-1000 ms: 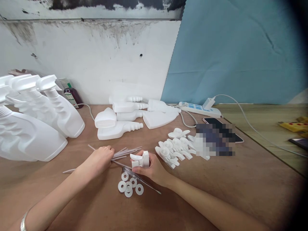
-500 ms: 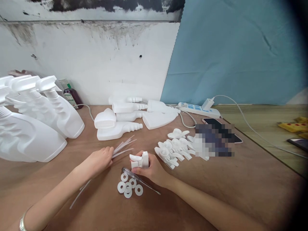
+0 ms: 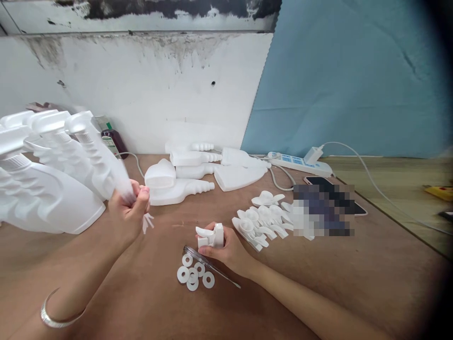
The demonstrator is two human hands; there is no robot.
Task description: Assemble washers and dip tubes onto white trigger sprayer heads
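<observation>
My left hand (image 3: pixel 129 208) is closed around a bundle of thin white plastic tubes (image 3: pixel 147 223), whose ends poke out below the fist; it is lifted in front of the upright spray bottles (image 3: pixel 74 189). A white trigger spray head (image 3: pixel 210 236) sits in my right hand (image 3: pixel 231 250), gripped between thumb and fingers just above the table. Near that hand lies a screwdriver (image 3: pixel 212 267) with a clear handle, partly over flat white ring washers (image 3: pixel 208 280). More white spray head parts (image 3: pixel 262 215) are grouped to the right.
Several white bottles (image 3: pixel 177 189) lie on their sides by the wall. Behind the upright ones stands a dark bottle with a green cap (image 3: pixel 113 141). A power strip (image 3: pixel 300 164) with cables and a phone (image 3: pixel 354 203) are at the right, near the table edge.
My left hand has risen and moved left, lifting the tubes off the table. My right hand still holds the trigger spray head. The view has shifted slightly.
</observation>
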